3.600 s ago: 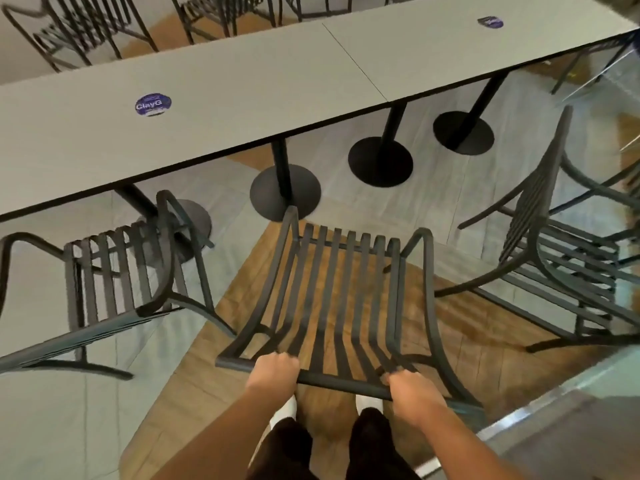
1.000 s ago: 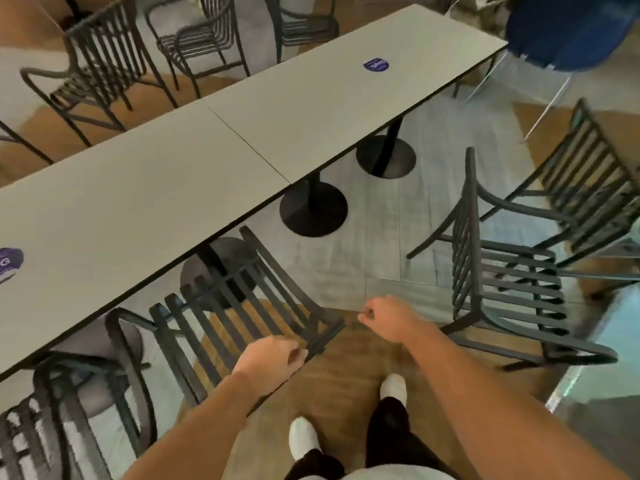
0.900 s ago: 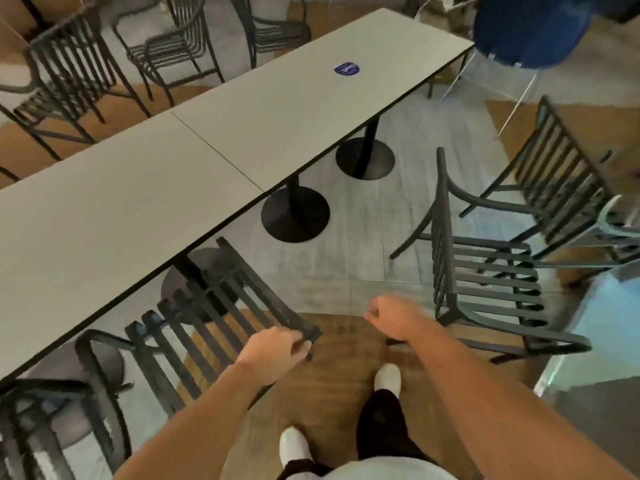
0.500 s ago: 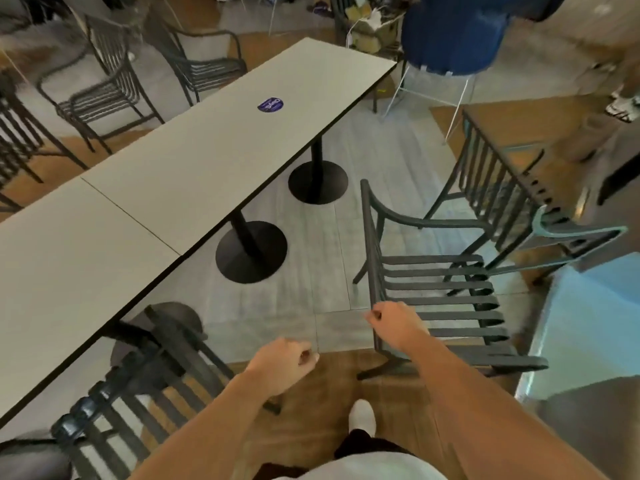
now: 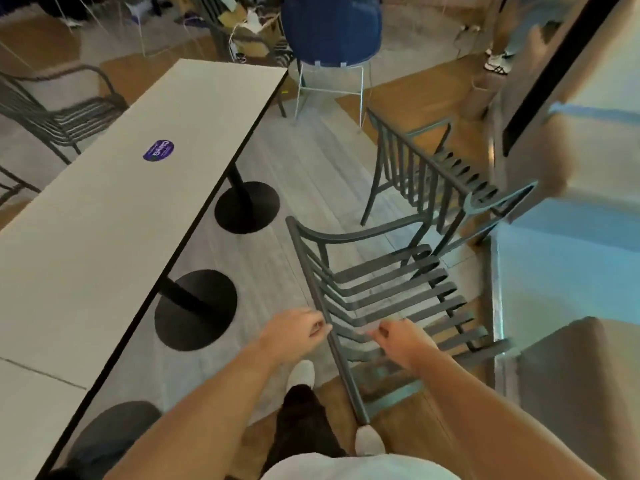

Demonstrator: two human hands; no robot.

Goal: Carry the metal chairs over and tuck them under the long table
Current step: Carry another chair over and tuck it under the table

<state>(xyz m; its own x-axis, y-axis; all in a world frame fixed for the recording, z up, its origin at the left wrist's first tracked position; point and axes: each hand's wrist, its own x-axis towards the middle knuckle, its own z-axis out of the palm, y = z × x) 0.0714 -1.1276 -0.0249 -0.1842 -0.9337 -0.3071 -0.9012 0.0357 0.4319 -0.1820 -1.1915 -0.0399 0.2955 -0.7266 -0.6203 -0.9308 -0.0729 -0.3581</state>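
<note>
You're at the next chair (image 5: 381,289) now, and this is the reach, not the carry. It stands out on the floor to your right, well apart from the table (image 5: 138,188), with its slatted back toward you and the table and its seat facing the wall side. Nothing lifted yet, by the look of it: the legs appear planted.

Your left hand (image 5: 294,336) is right at the top rail of the backrest, fingers loosely curled, tips just short of the bar or barely brushing it. The blur makes it hard to call, but it doesn't read as a grip. Your right hand (image 5: 401,339) hovers over the backrest slats on the seat side, fingers (image 5: 381,330) bent and slightly apart, holding nothing that I can see.

Next, I'd judge, you need both hands closed firmly on that rail, spaced wide enough to control the swing. Then lift, turn the chair so its seat faces the table, and slide it in between the round black bases (image 5: 195,310). Watch the second chair (image 5: 426,174) just behind this one; the armrests sit close and could snag as you pull away.
</note>
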